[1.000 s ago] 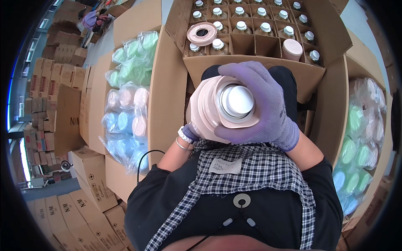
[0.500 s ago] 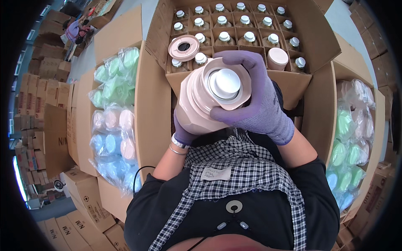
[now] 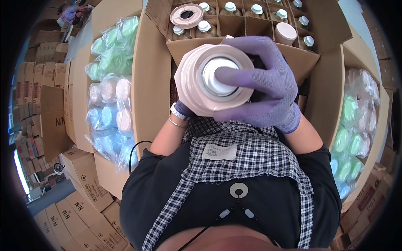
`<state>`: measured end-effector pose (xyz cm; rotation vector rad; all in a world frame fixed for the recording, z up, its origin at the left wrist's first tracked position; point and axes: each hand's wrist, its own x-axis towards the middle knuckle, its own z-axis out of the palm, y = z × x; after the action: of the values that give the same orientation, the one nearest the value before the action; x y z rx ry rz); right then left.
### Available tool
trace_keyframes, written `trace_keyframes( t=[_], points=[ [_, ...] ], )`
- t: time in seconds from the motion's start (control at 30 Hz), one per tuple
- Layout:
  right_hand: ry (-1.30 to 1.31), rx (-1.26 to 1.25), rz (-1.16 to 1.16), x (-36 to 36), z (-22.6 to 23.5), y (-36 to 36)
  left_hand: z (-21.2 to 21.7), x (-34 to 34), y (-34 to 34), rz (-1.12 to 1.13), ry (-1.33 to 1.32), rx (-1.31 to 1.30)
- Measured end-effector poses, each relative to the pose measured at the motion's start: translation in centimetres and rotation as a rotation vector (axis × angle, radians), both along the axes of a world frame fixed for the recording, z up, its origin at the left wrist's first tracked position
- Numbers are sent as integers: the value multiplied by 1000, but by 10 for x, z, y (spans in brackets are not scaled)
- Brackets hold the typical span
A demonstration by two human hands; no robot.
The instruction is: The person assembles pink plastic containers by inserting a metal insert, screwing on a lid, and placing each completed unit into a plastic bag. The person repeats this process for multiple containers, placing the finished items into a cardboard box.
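A pale pink bottle with a silver-white cap on top is held close under the camera, seen end on. My right hand, in a purple glove, wraps round its right side, with the thumb pressed on the middle of the cap. My left hand is mostly hidden under the bottle; only purple glove at the wrist, next to a white watch and a bracelet, shows. Beyond the bottle stands an open cardboard box with a divider grid holding several capped bottles.
A pink ring-shaped part lies on the box's bottles at the far left, and a pink-capped bottle stands at the right. Bags of green, pink and blue lids fill a carton on the left; similar bags on the right. Stacked cartons line the left.
The pink bottle has come up closer to the camera and looks larger. My right thumb has moved from the bottle's side onto the middle of the cap.
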<state>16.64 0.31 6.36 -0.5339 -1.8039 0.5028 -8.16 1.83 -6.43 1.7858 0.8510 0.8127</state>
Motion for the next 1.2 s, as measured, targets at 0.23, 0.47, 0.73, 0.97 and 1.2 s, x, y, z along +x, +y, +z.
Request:
trace_keyframes(
  t=[0.23, 0.47, 0.73, 0.97, 1.2],
  points=[
    [-50, -162, -102, 16, 9, -13, 2, 8, 12, -99, 17, 89],
    [-85, -306, -359, 13, 16, -15, 6, 35, 21, -37, 36, 156],
    [-167, -97, -224, -29, 38, 25, 2, 23, 30, -37, 34, 102],
    [-292, -52, 254, -55, 46, 66, 8, 0, 18, -52, 55, 13],
    [-328, -27, 482, -37, 43, 109, 8, 7, 35, -178, 172, 73]
  ],
)
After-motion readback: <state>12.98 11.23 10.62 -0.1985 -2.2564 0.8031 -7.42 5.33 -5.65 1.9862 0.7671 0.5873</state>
